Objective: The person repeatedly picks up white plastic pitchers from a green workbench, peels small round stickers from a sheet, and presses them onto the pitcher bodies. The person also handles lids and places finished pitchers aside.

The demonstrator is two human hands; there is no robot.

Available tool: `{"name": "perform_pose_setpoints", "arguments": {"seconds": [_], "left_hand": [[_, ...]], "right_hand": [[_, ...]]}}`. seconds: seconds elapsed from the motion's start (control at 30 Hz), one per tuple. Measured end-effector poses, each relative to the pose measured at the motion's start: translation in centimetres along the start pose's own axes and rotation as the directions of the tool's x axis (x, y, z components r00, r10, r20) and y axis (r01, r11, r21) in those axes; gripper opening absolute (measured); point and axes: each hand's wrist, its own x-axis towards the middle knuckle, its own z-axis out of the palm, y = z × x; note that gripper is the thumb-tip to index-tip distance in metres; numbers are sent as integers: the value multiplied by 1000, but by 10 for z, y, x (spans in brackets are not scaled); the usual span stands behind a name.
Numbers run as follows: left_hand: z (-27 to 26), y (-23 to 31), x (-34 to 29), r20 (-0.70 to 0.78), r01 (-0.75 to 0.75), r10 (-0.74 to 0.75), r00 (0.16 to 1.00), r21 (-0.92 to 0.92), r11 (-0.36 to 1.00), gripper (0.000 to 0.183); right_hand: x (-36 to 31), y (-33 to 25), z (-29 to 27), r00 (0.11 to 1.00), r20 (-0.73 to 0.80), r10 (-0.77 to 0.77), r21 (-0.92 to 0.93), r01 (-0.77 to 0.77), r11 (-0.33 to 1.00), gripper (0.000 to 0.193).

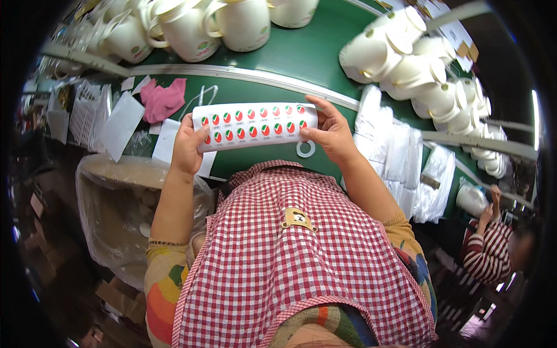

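Note:
A white sheet of round red-and-green stickers stretches level between my two hands, above the near edge of the green bench. My left hand pinches its left end, thumb on the front. At the other end my right hand grips the sheet with the thumb over the lower corner and the fingers behind, partly hidden. Just below the sheet's right part shows a white ring. White papers lie by my left hand, partly behind it.
Cream jugs stand at the back; more jugs line the right. Flattened plastic bags lie right of my hand. A pink cloth is at left, above a plastic-lined box. A striped-sleeved person works at far right.

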Motion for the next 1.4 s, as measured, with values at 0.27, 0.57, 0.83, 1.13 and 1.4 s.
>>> {"name": "perform_pose_setpoints", "arguments": {"seconds": [0.27,0.57,0.83,1.13,1.4], "left_hand": [[75,-10,-5,103,-70,50,993,201,977,53],[95,-14,-5,78,3,-16,997,167,986,48],[92,-13,-7,30,21,-28,999,221,975,46],[96,-9,-6,60,-49,36,998,229,972,47],[94,-8,-6,92,-88,66,994,259,962,45]], "right_hand": [[-48,-5,-43,996,-44,-72,60,75,995,50],[-69,-9,-54,980,-110,-164,-154,146,977,36],[-69,-4,-55,972,-146,-183,-298,133,945,25],[-71,-3,-51,969,-178,-174,-275,120,954,21],[-70,7,-50,968,-225,-113,-150,80,985,20]]}}
